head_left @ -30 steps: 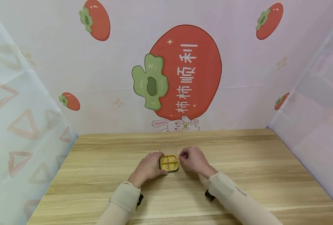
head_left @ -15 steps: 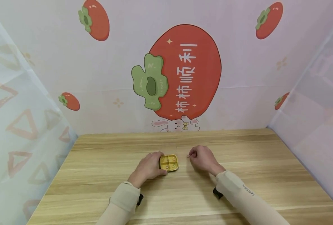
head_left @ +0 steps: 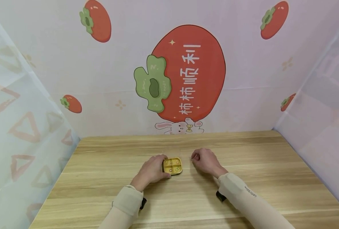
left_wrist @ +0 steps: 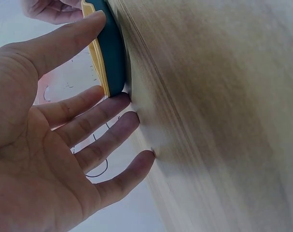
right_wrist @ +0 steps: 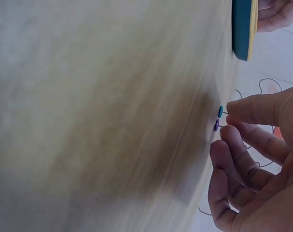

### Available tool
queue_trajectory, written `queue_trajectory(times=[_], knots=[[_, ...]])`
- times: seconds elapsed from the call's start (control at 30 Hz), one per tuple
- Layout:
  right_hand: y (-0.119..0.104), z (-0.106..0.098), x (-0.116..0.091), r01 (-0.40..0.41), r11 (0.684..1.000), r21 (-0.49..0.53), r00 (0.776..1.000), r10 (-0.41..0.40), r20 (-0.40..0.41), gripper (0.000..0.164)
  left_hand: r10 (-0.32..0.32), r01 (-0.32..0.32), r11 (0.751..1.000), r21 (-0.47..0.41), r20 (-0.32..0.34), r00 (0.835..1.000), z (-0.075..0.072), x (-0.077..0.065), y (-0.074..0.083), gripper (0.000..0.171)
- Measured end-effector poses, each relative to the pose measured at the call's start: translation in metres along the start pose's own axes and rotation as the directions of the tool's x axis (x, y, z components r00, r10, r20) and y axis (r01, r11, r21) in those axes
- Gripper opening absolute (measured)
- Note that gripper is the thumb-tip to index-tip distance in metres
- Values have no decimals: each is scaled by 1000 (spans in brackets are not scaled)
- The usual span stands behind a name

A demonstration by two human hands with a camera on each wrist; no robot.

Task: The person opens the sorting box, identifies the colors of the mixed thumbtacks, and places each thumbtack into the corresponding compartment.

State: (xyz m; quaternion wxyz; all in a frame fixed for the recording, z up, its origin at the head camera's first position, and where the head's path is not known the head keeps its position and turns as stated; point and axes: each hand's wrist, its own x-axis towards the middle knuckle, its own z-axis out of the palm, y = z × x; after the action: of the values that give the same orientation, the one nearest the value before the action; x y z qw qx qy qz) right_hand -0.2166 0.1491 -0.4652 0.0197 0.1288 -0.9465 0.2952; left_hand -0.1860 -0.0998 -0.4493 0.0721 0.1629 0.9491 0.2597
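A small four-compartment box (head_left: 172,166), yellow with a teal outer shell, lies on the wooden table with tiny ring-like pieces inside. My left hand (head_left: 153,169) holds it from the left, thumb at the near edge and fingertips at the far one. The teal shell (left_wrist: 111,50) shows between thumb and fingers in the left wrist view. Right of the box, my right hand (head_left: 206,161) pinches small studs on thin metal stems, close over the table. One has a teal head (right_wrist: 220,111), the other a purple head (right_wrist: 216,125). Its other fingers are loosely curled.
Faint outlines of a clear lid (head_left: 171,148) rise behind the box. The wooden table (head_left: 106,165) meets a patterned white back wall (head_left: 112,111), with similar panels at left and right. Black wrist-camera mounts sit under both cuffs.
My right hand has moved away from the box to the right, pinching the small studs, and has barely shifted in the last half second. The left hand and box have stayed in place.
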Motion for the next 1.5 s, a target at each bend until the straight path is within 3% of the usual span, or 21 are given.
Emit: queue_trajectory(times=[0.3,0.5,0.73,0.93,1.1,1.27,1.5], knots=[[-2,0,1,-35,998,-46,999,36,18,11,3,-3,1000,4,1,1000,0,0,0,69],[-4,-2,0,-44,999,-17,999,44,15,8,1,-1,1000,6,2,1000,0,0,0,69],[-7,-7,-1,-41,994,99,999,38,35,6,5,-5,1000,12,1,1000,1,0,-1,69],[-7,-11,0,-36,968,247,996,16,82,7,13,-13,1000,18,-6,1000,1,1,-1,68],[-7,-15,-2,-63,913,402,991,9,134,10,8,-8,1000,22,-1,1000,-1,0,0,68],[-8,-21,-4,-123,820,559,976,-1,217,16,7,-7,1000,22,4,1000,-1,0,1,68],[-9,-26,-5,-154,693,704,951,-89,295,28,5,-5,1000,19,1,1000,-1,0,2,68]])
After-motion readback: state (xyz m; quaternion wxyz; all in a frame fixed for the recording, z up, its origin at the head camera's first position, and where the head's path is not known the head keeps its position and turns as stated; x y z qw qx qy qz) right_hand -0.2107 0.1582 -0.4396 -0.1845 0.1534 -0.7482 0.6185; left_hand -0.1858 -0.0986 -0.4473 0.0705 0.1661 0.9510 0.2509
